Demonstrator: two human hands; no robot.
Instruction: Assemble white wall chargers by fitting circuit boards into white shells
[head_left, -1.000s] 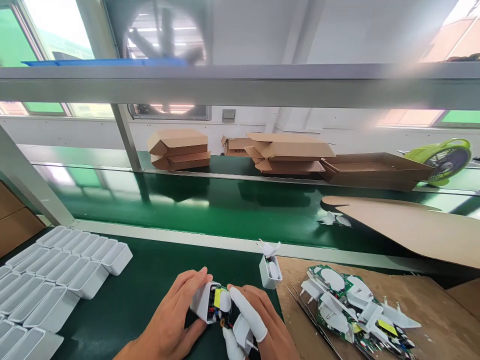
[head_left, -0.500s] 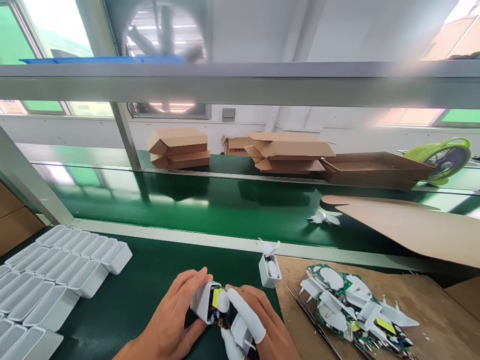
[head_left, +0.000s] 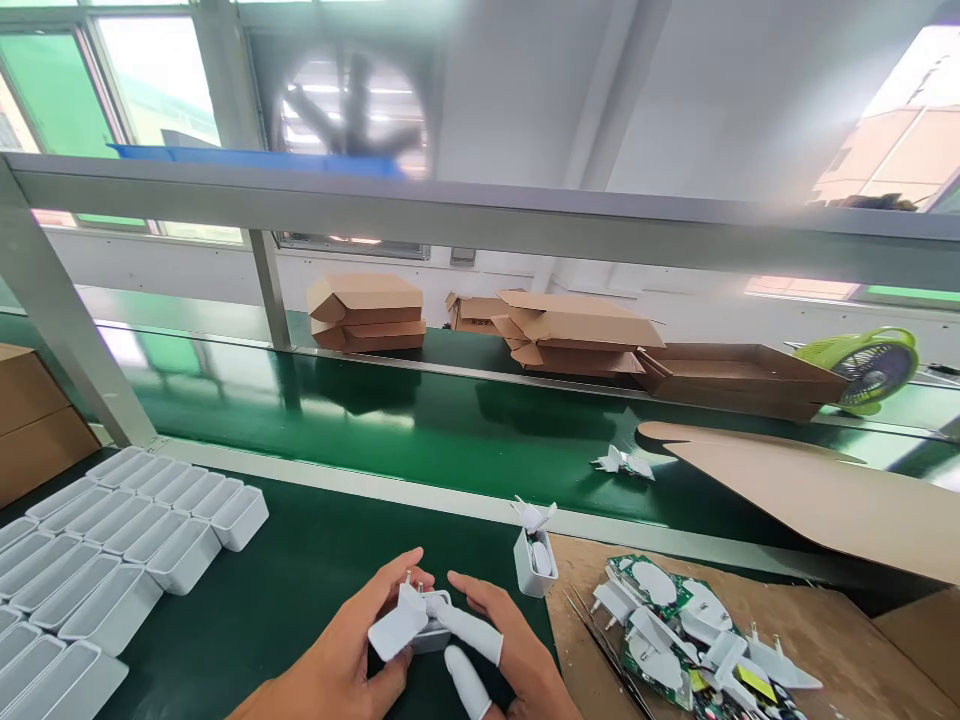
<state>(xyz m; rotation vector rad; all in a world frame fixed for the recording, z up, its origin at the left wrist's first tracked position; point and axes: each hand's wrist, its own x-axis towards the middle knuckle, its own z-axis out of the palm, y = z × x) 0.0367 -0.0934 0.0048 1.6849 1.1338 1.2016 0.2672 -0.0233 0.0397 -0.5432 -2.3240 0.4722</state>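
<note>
My left hand (head_left: 341, 640) is closed around a white plastic housing (head_left: 431, 640), its fingers behind and thumb in front. A white plug piece (head_left: 399, 622) with two pins pointing up lies tilted over the housing's opening. My right hand (head_left: 529, 655) wears white covers on thumb and index finger. Its index fingertip rests at the housing's right rim, while the thumb is spread away below. What sits inside the housing is mostly hidden. Farther back stands another white housing (head_left: 534, 572) with a plug piece and parts sticking out of its top.
Rows of white housings (head_left: 97, 570) lie at left. On a brown board (head_left: 840, 640) at right are circuit boards with white plug pieces (head_left: 690, 630) and dark tweezers (head_left: 611, 650). A white plug assembly (head_left: 625, 462) sits on the green belt (head_left: 450, 440). Cardboard boxes (head_left: 585, 325) and a green fan (head_left: 862, 370) stand behind.
The circuit parts that showed at the housing's mouth are now out of sight. The plug piece has moved from my right hand onto the housing, and my right fingers have spread. The view tilted upward.
</note>
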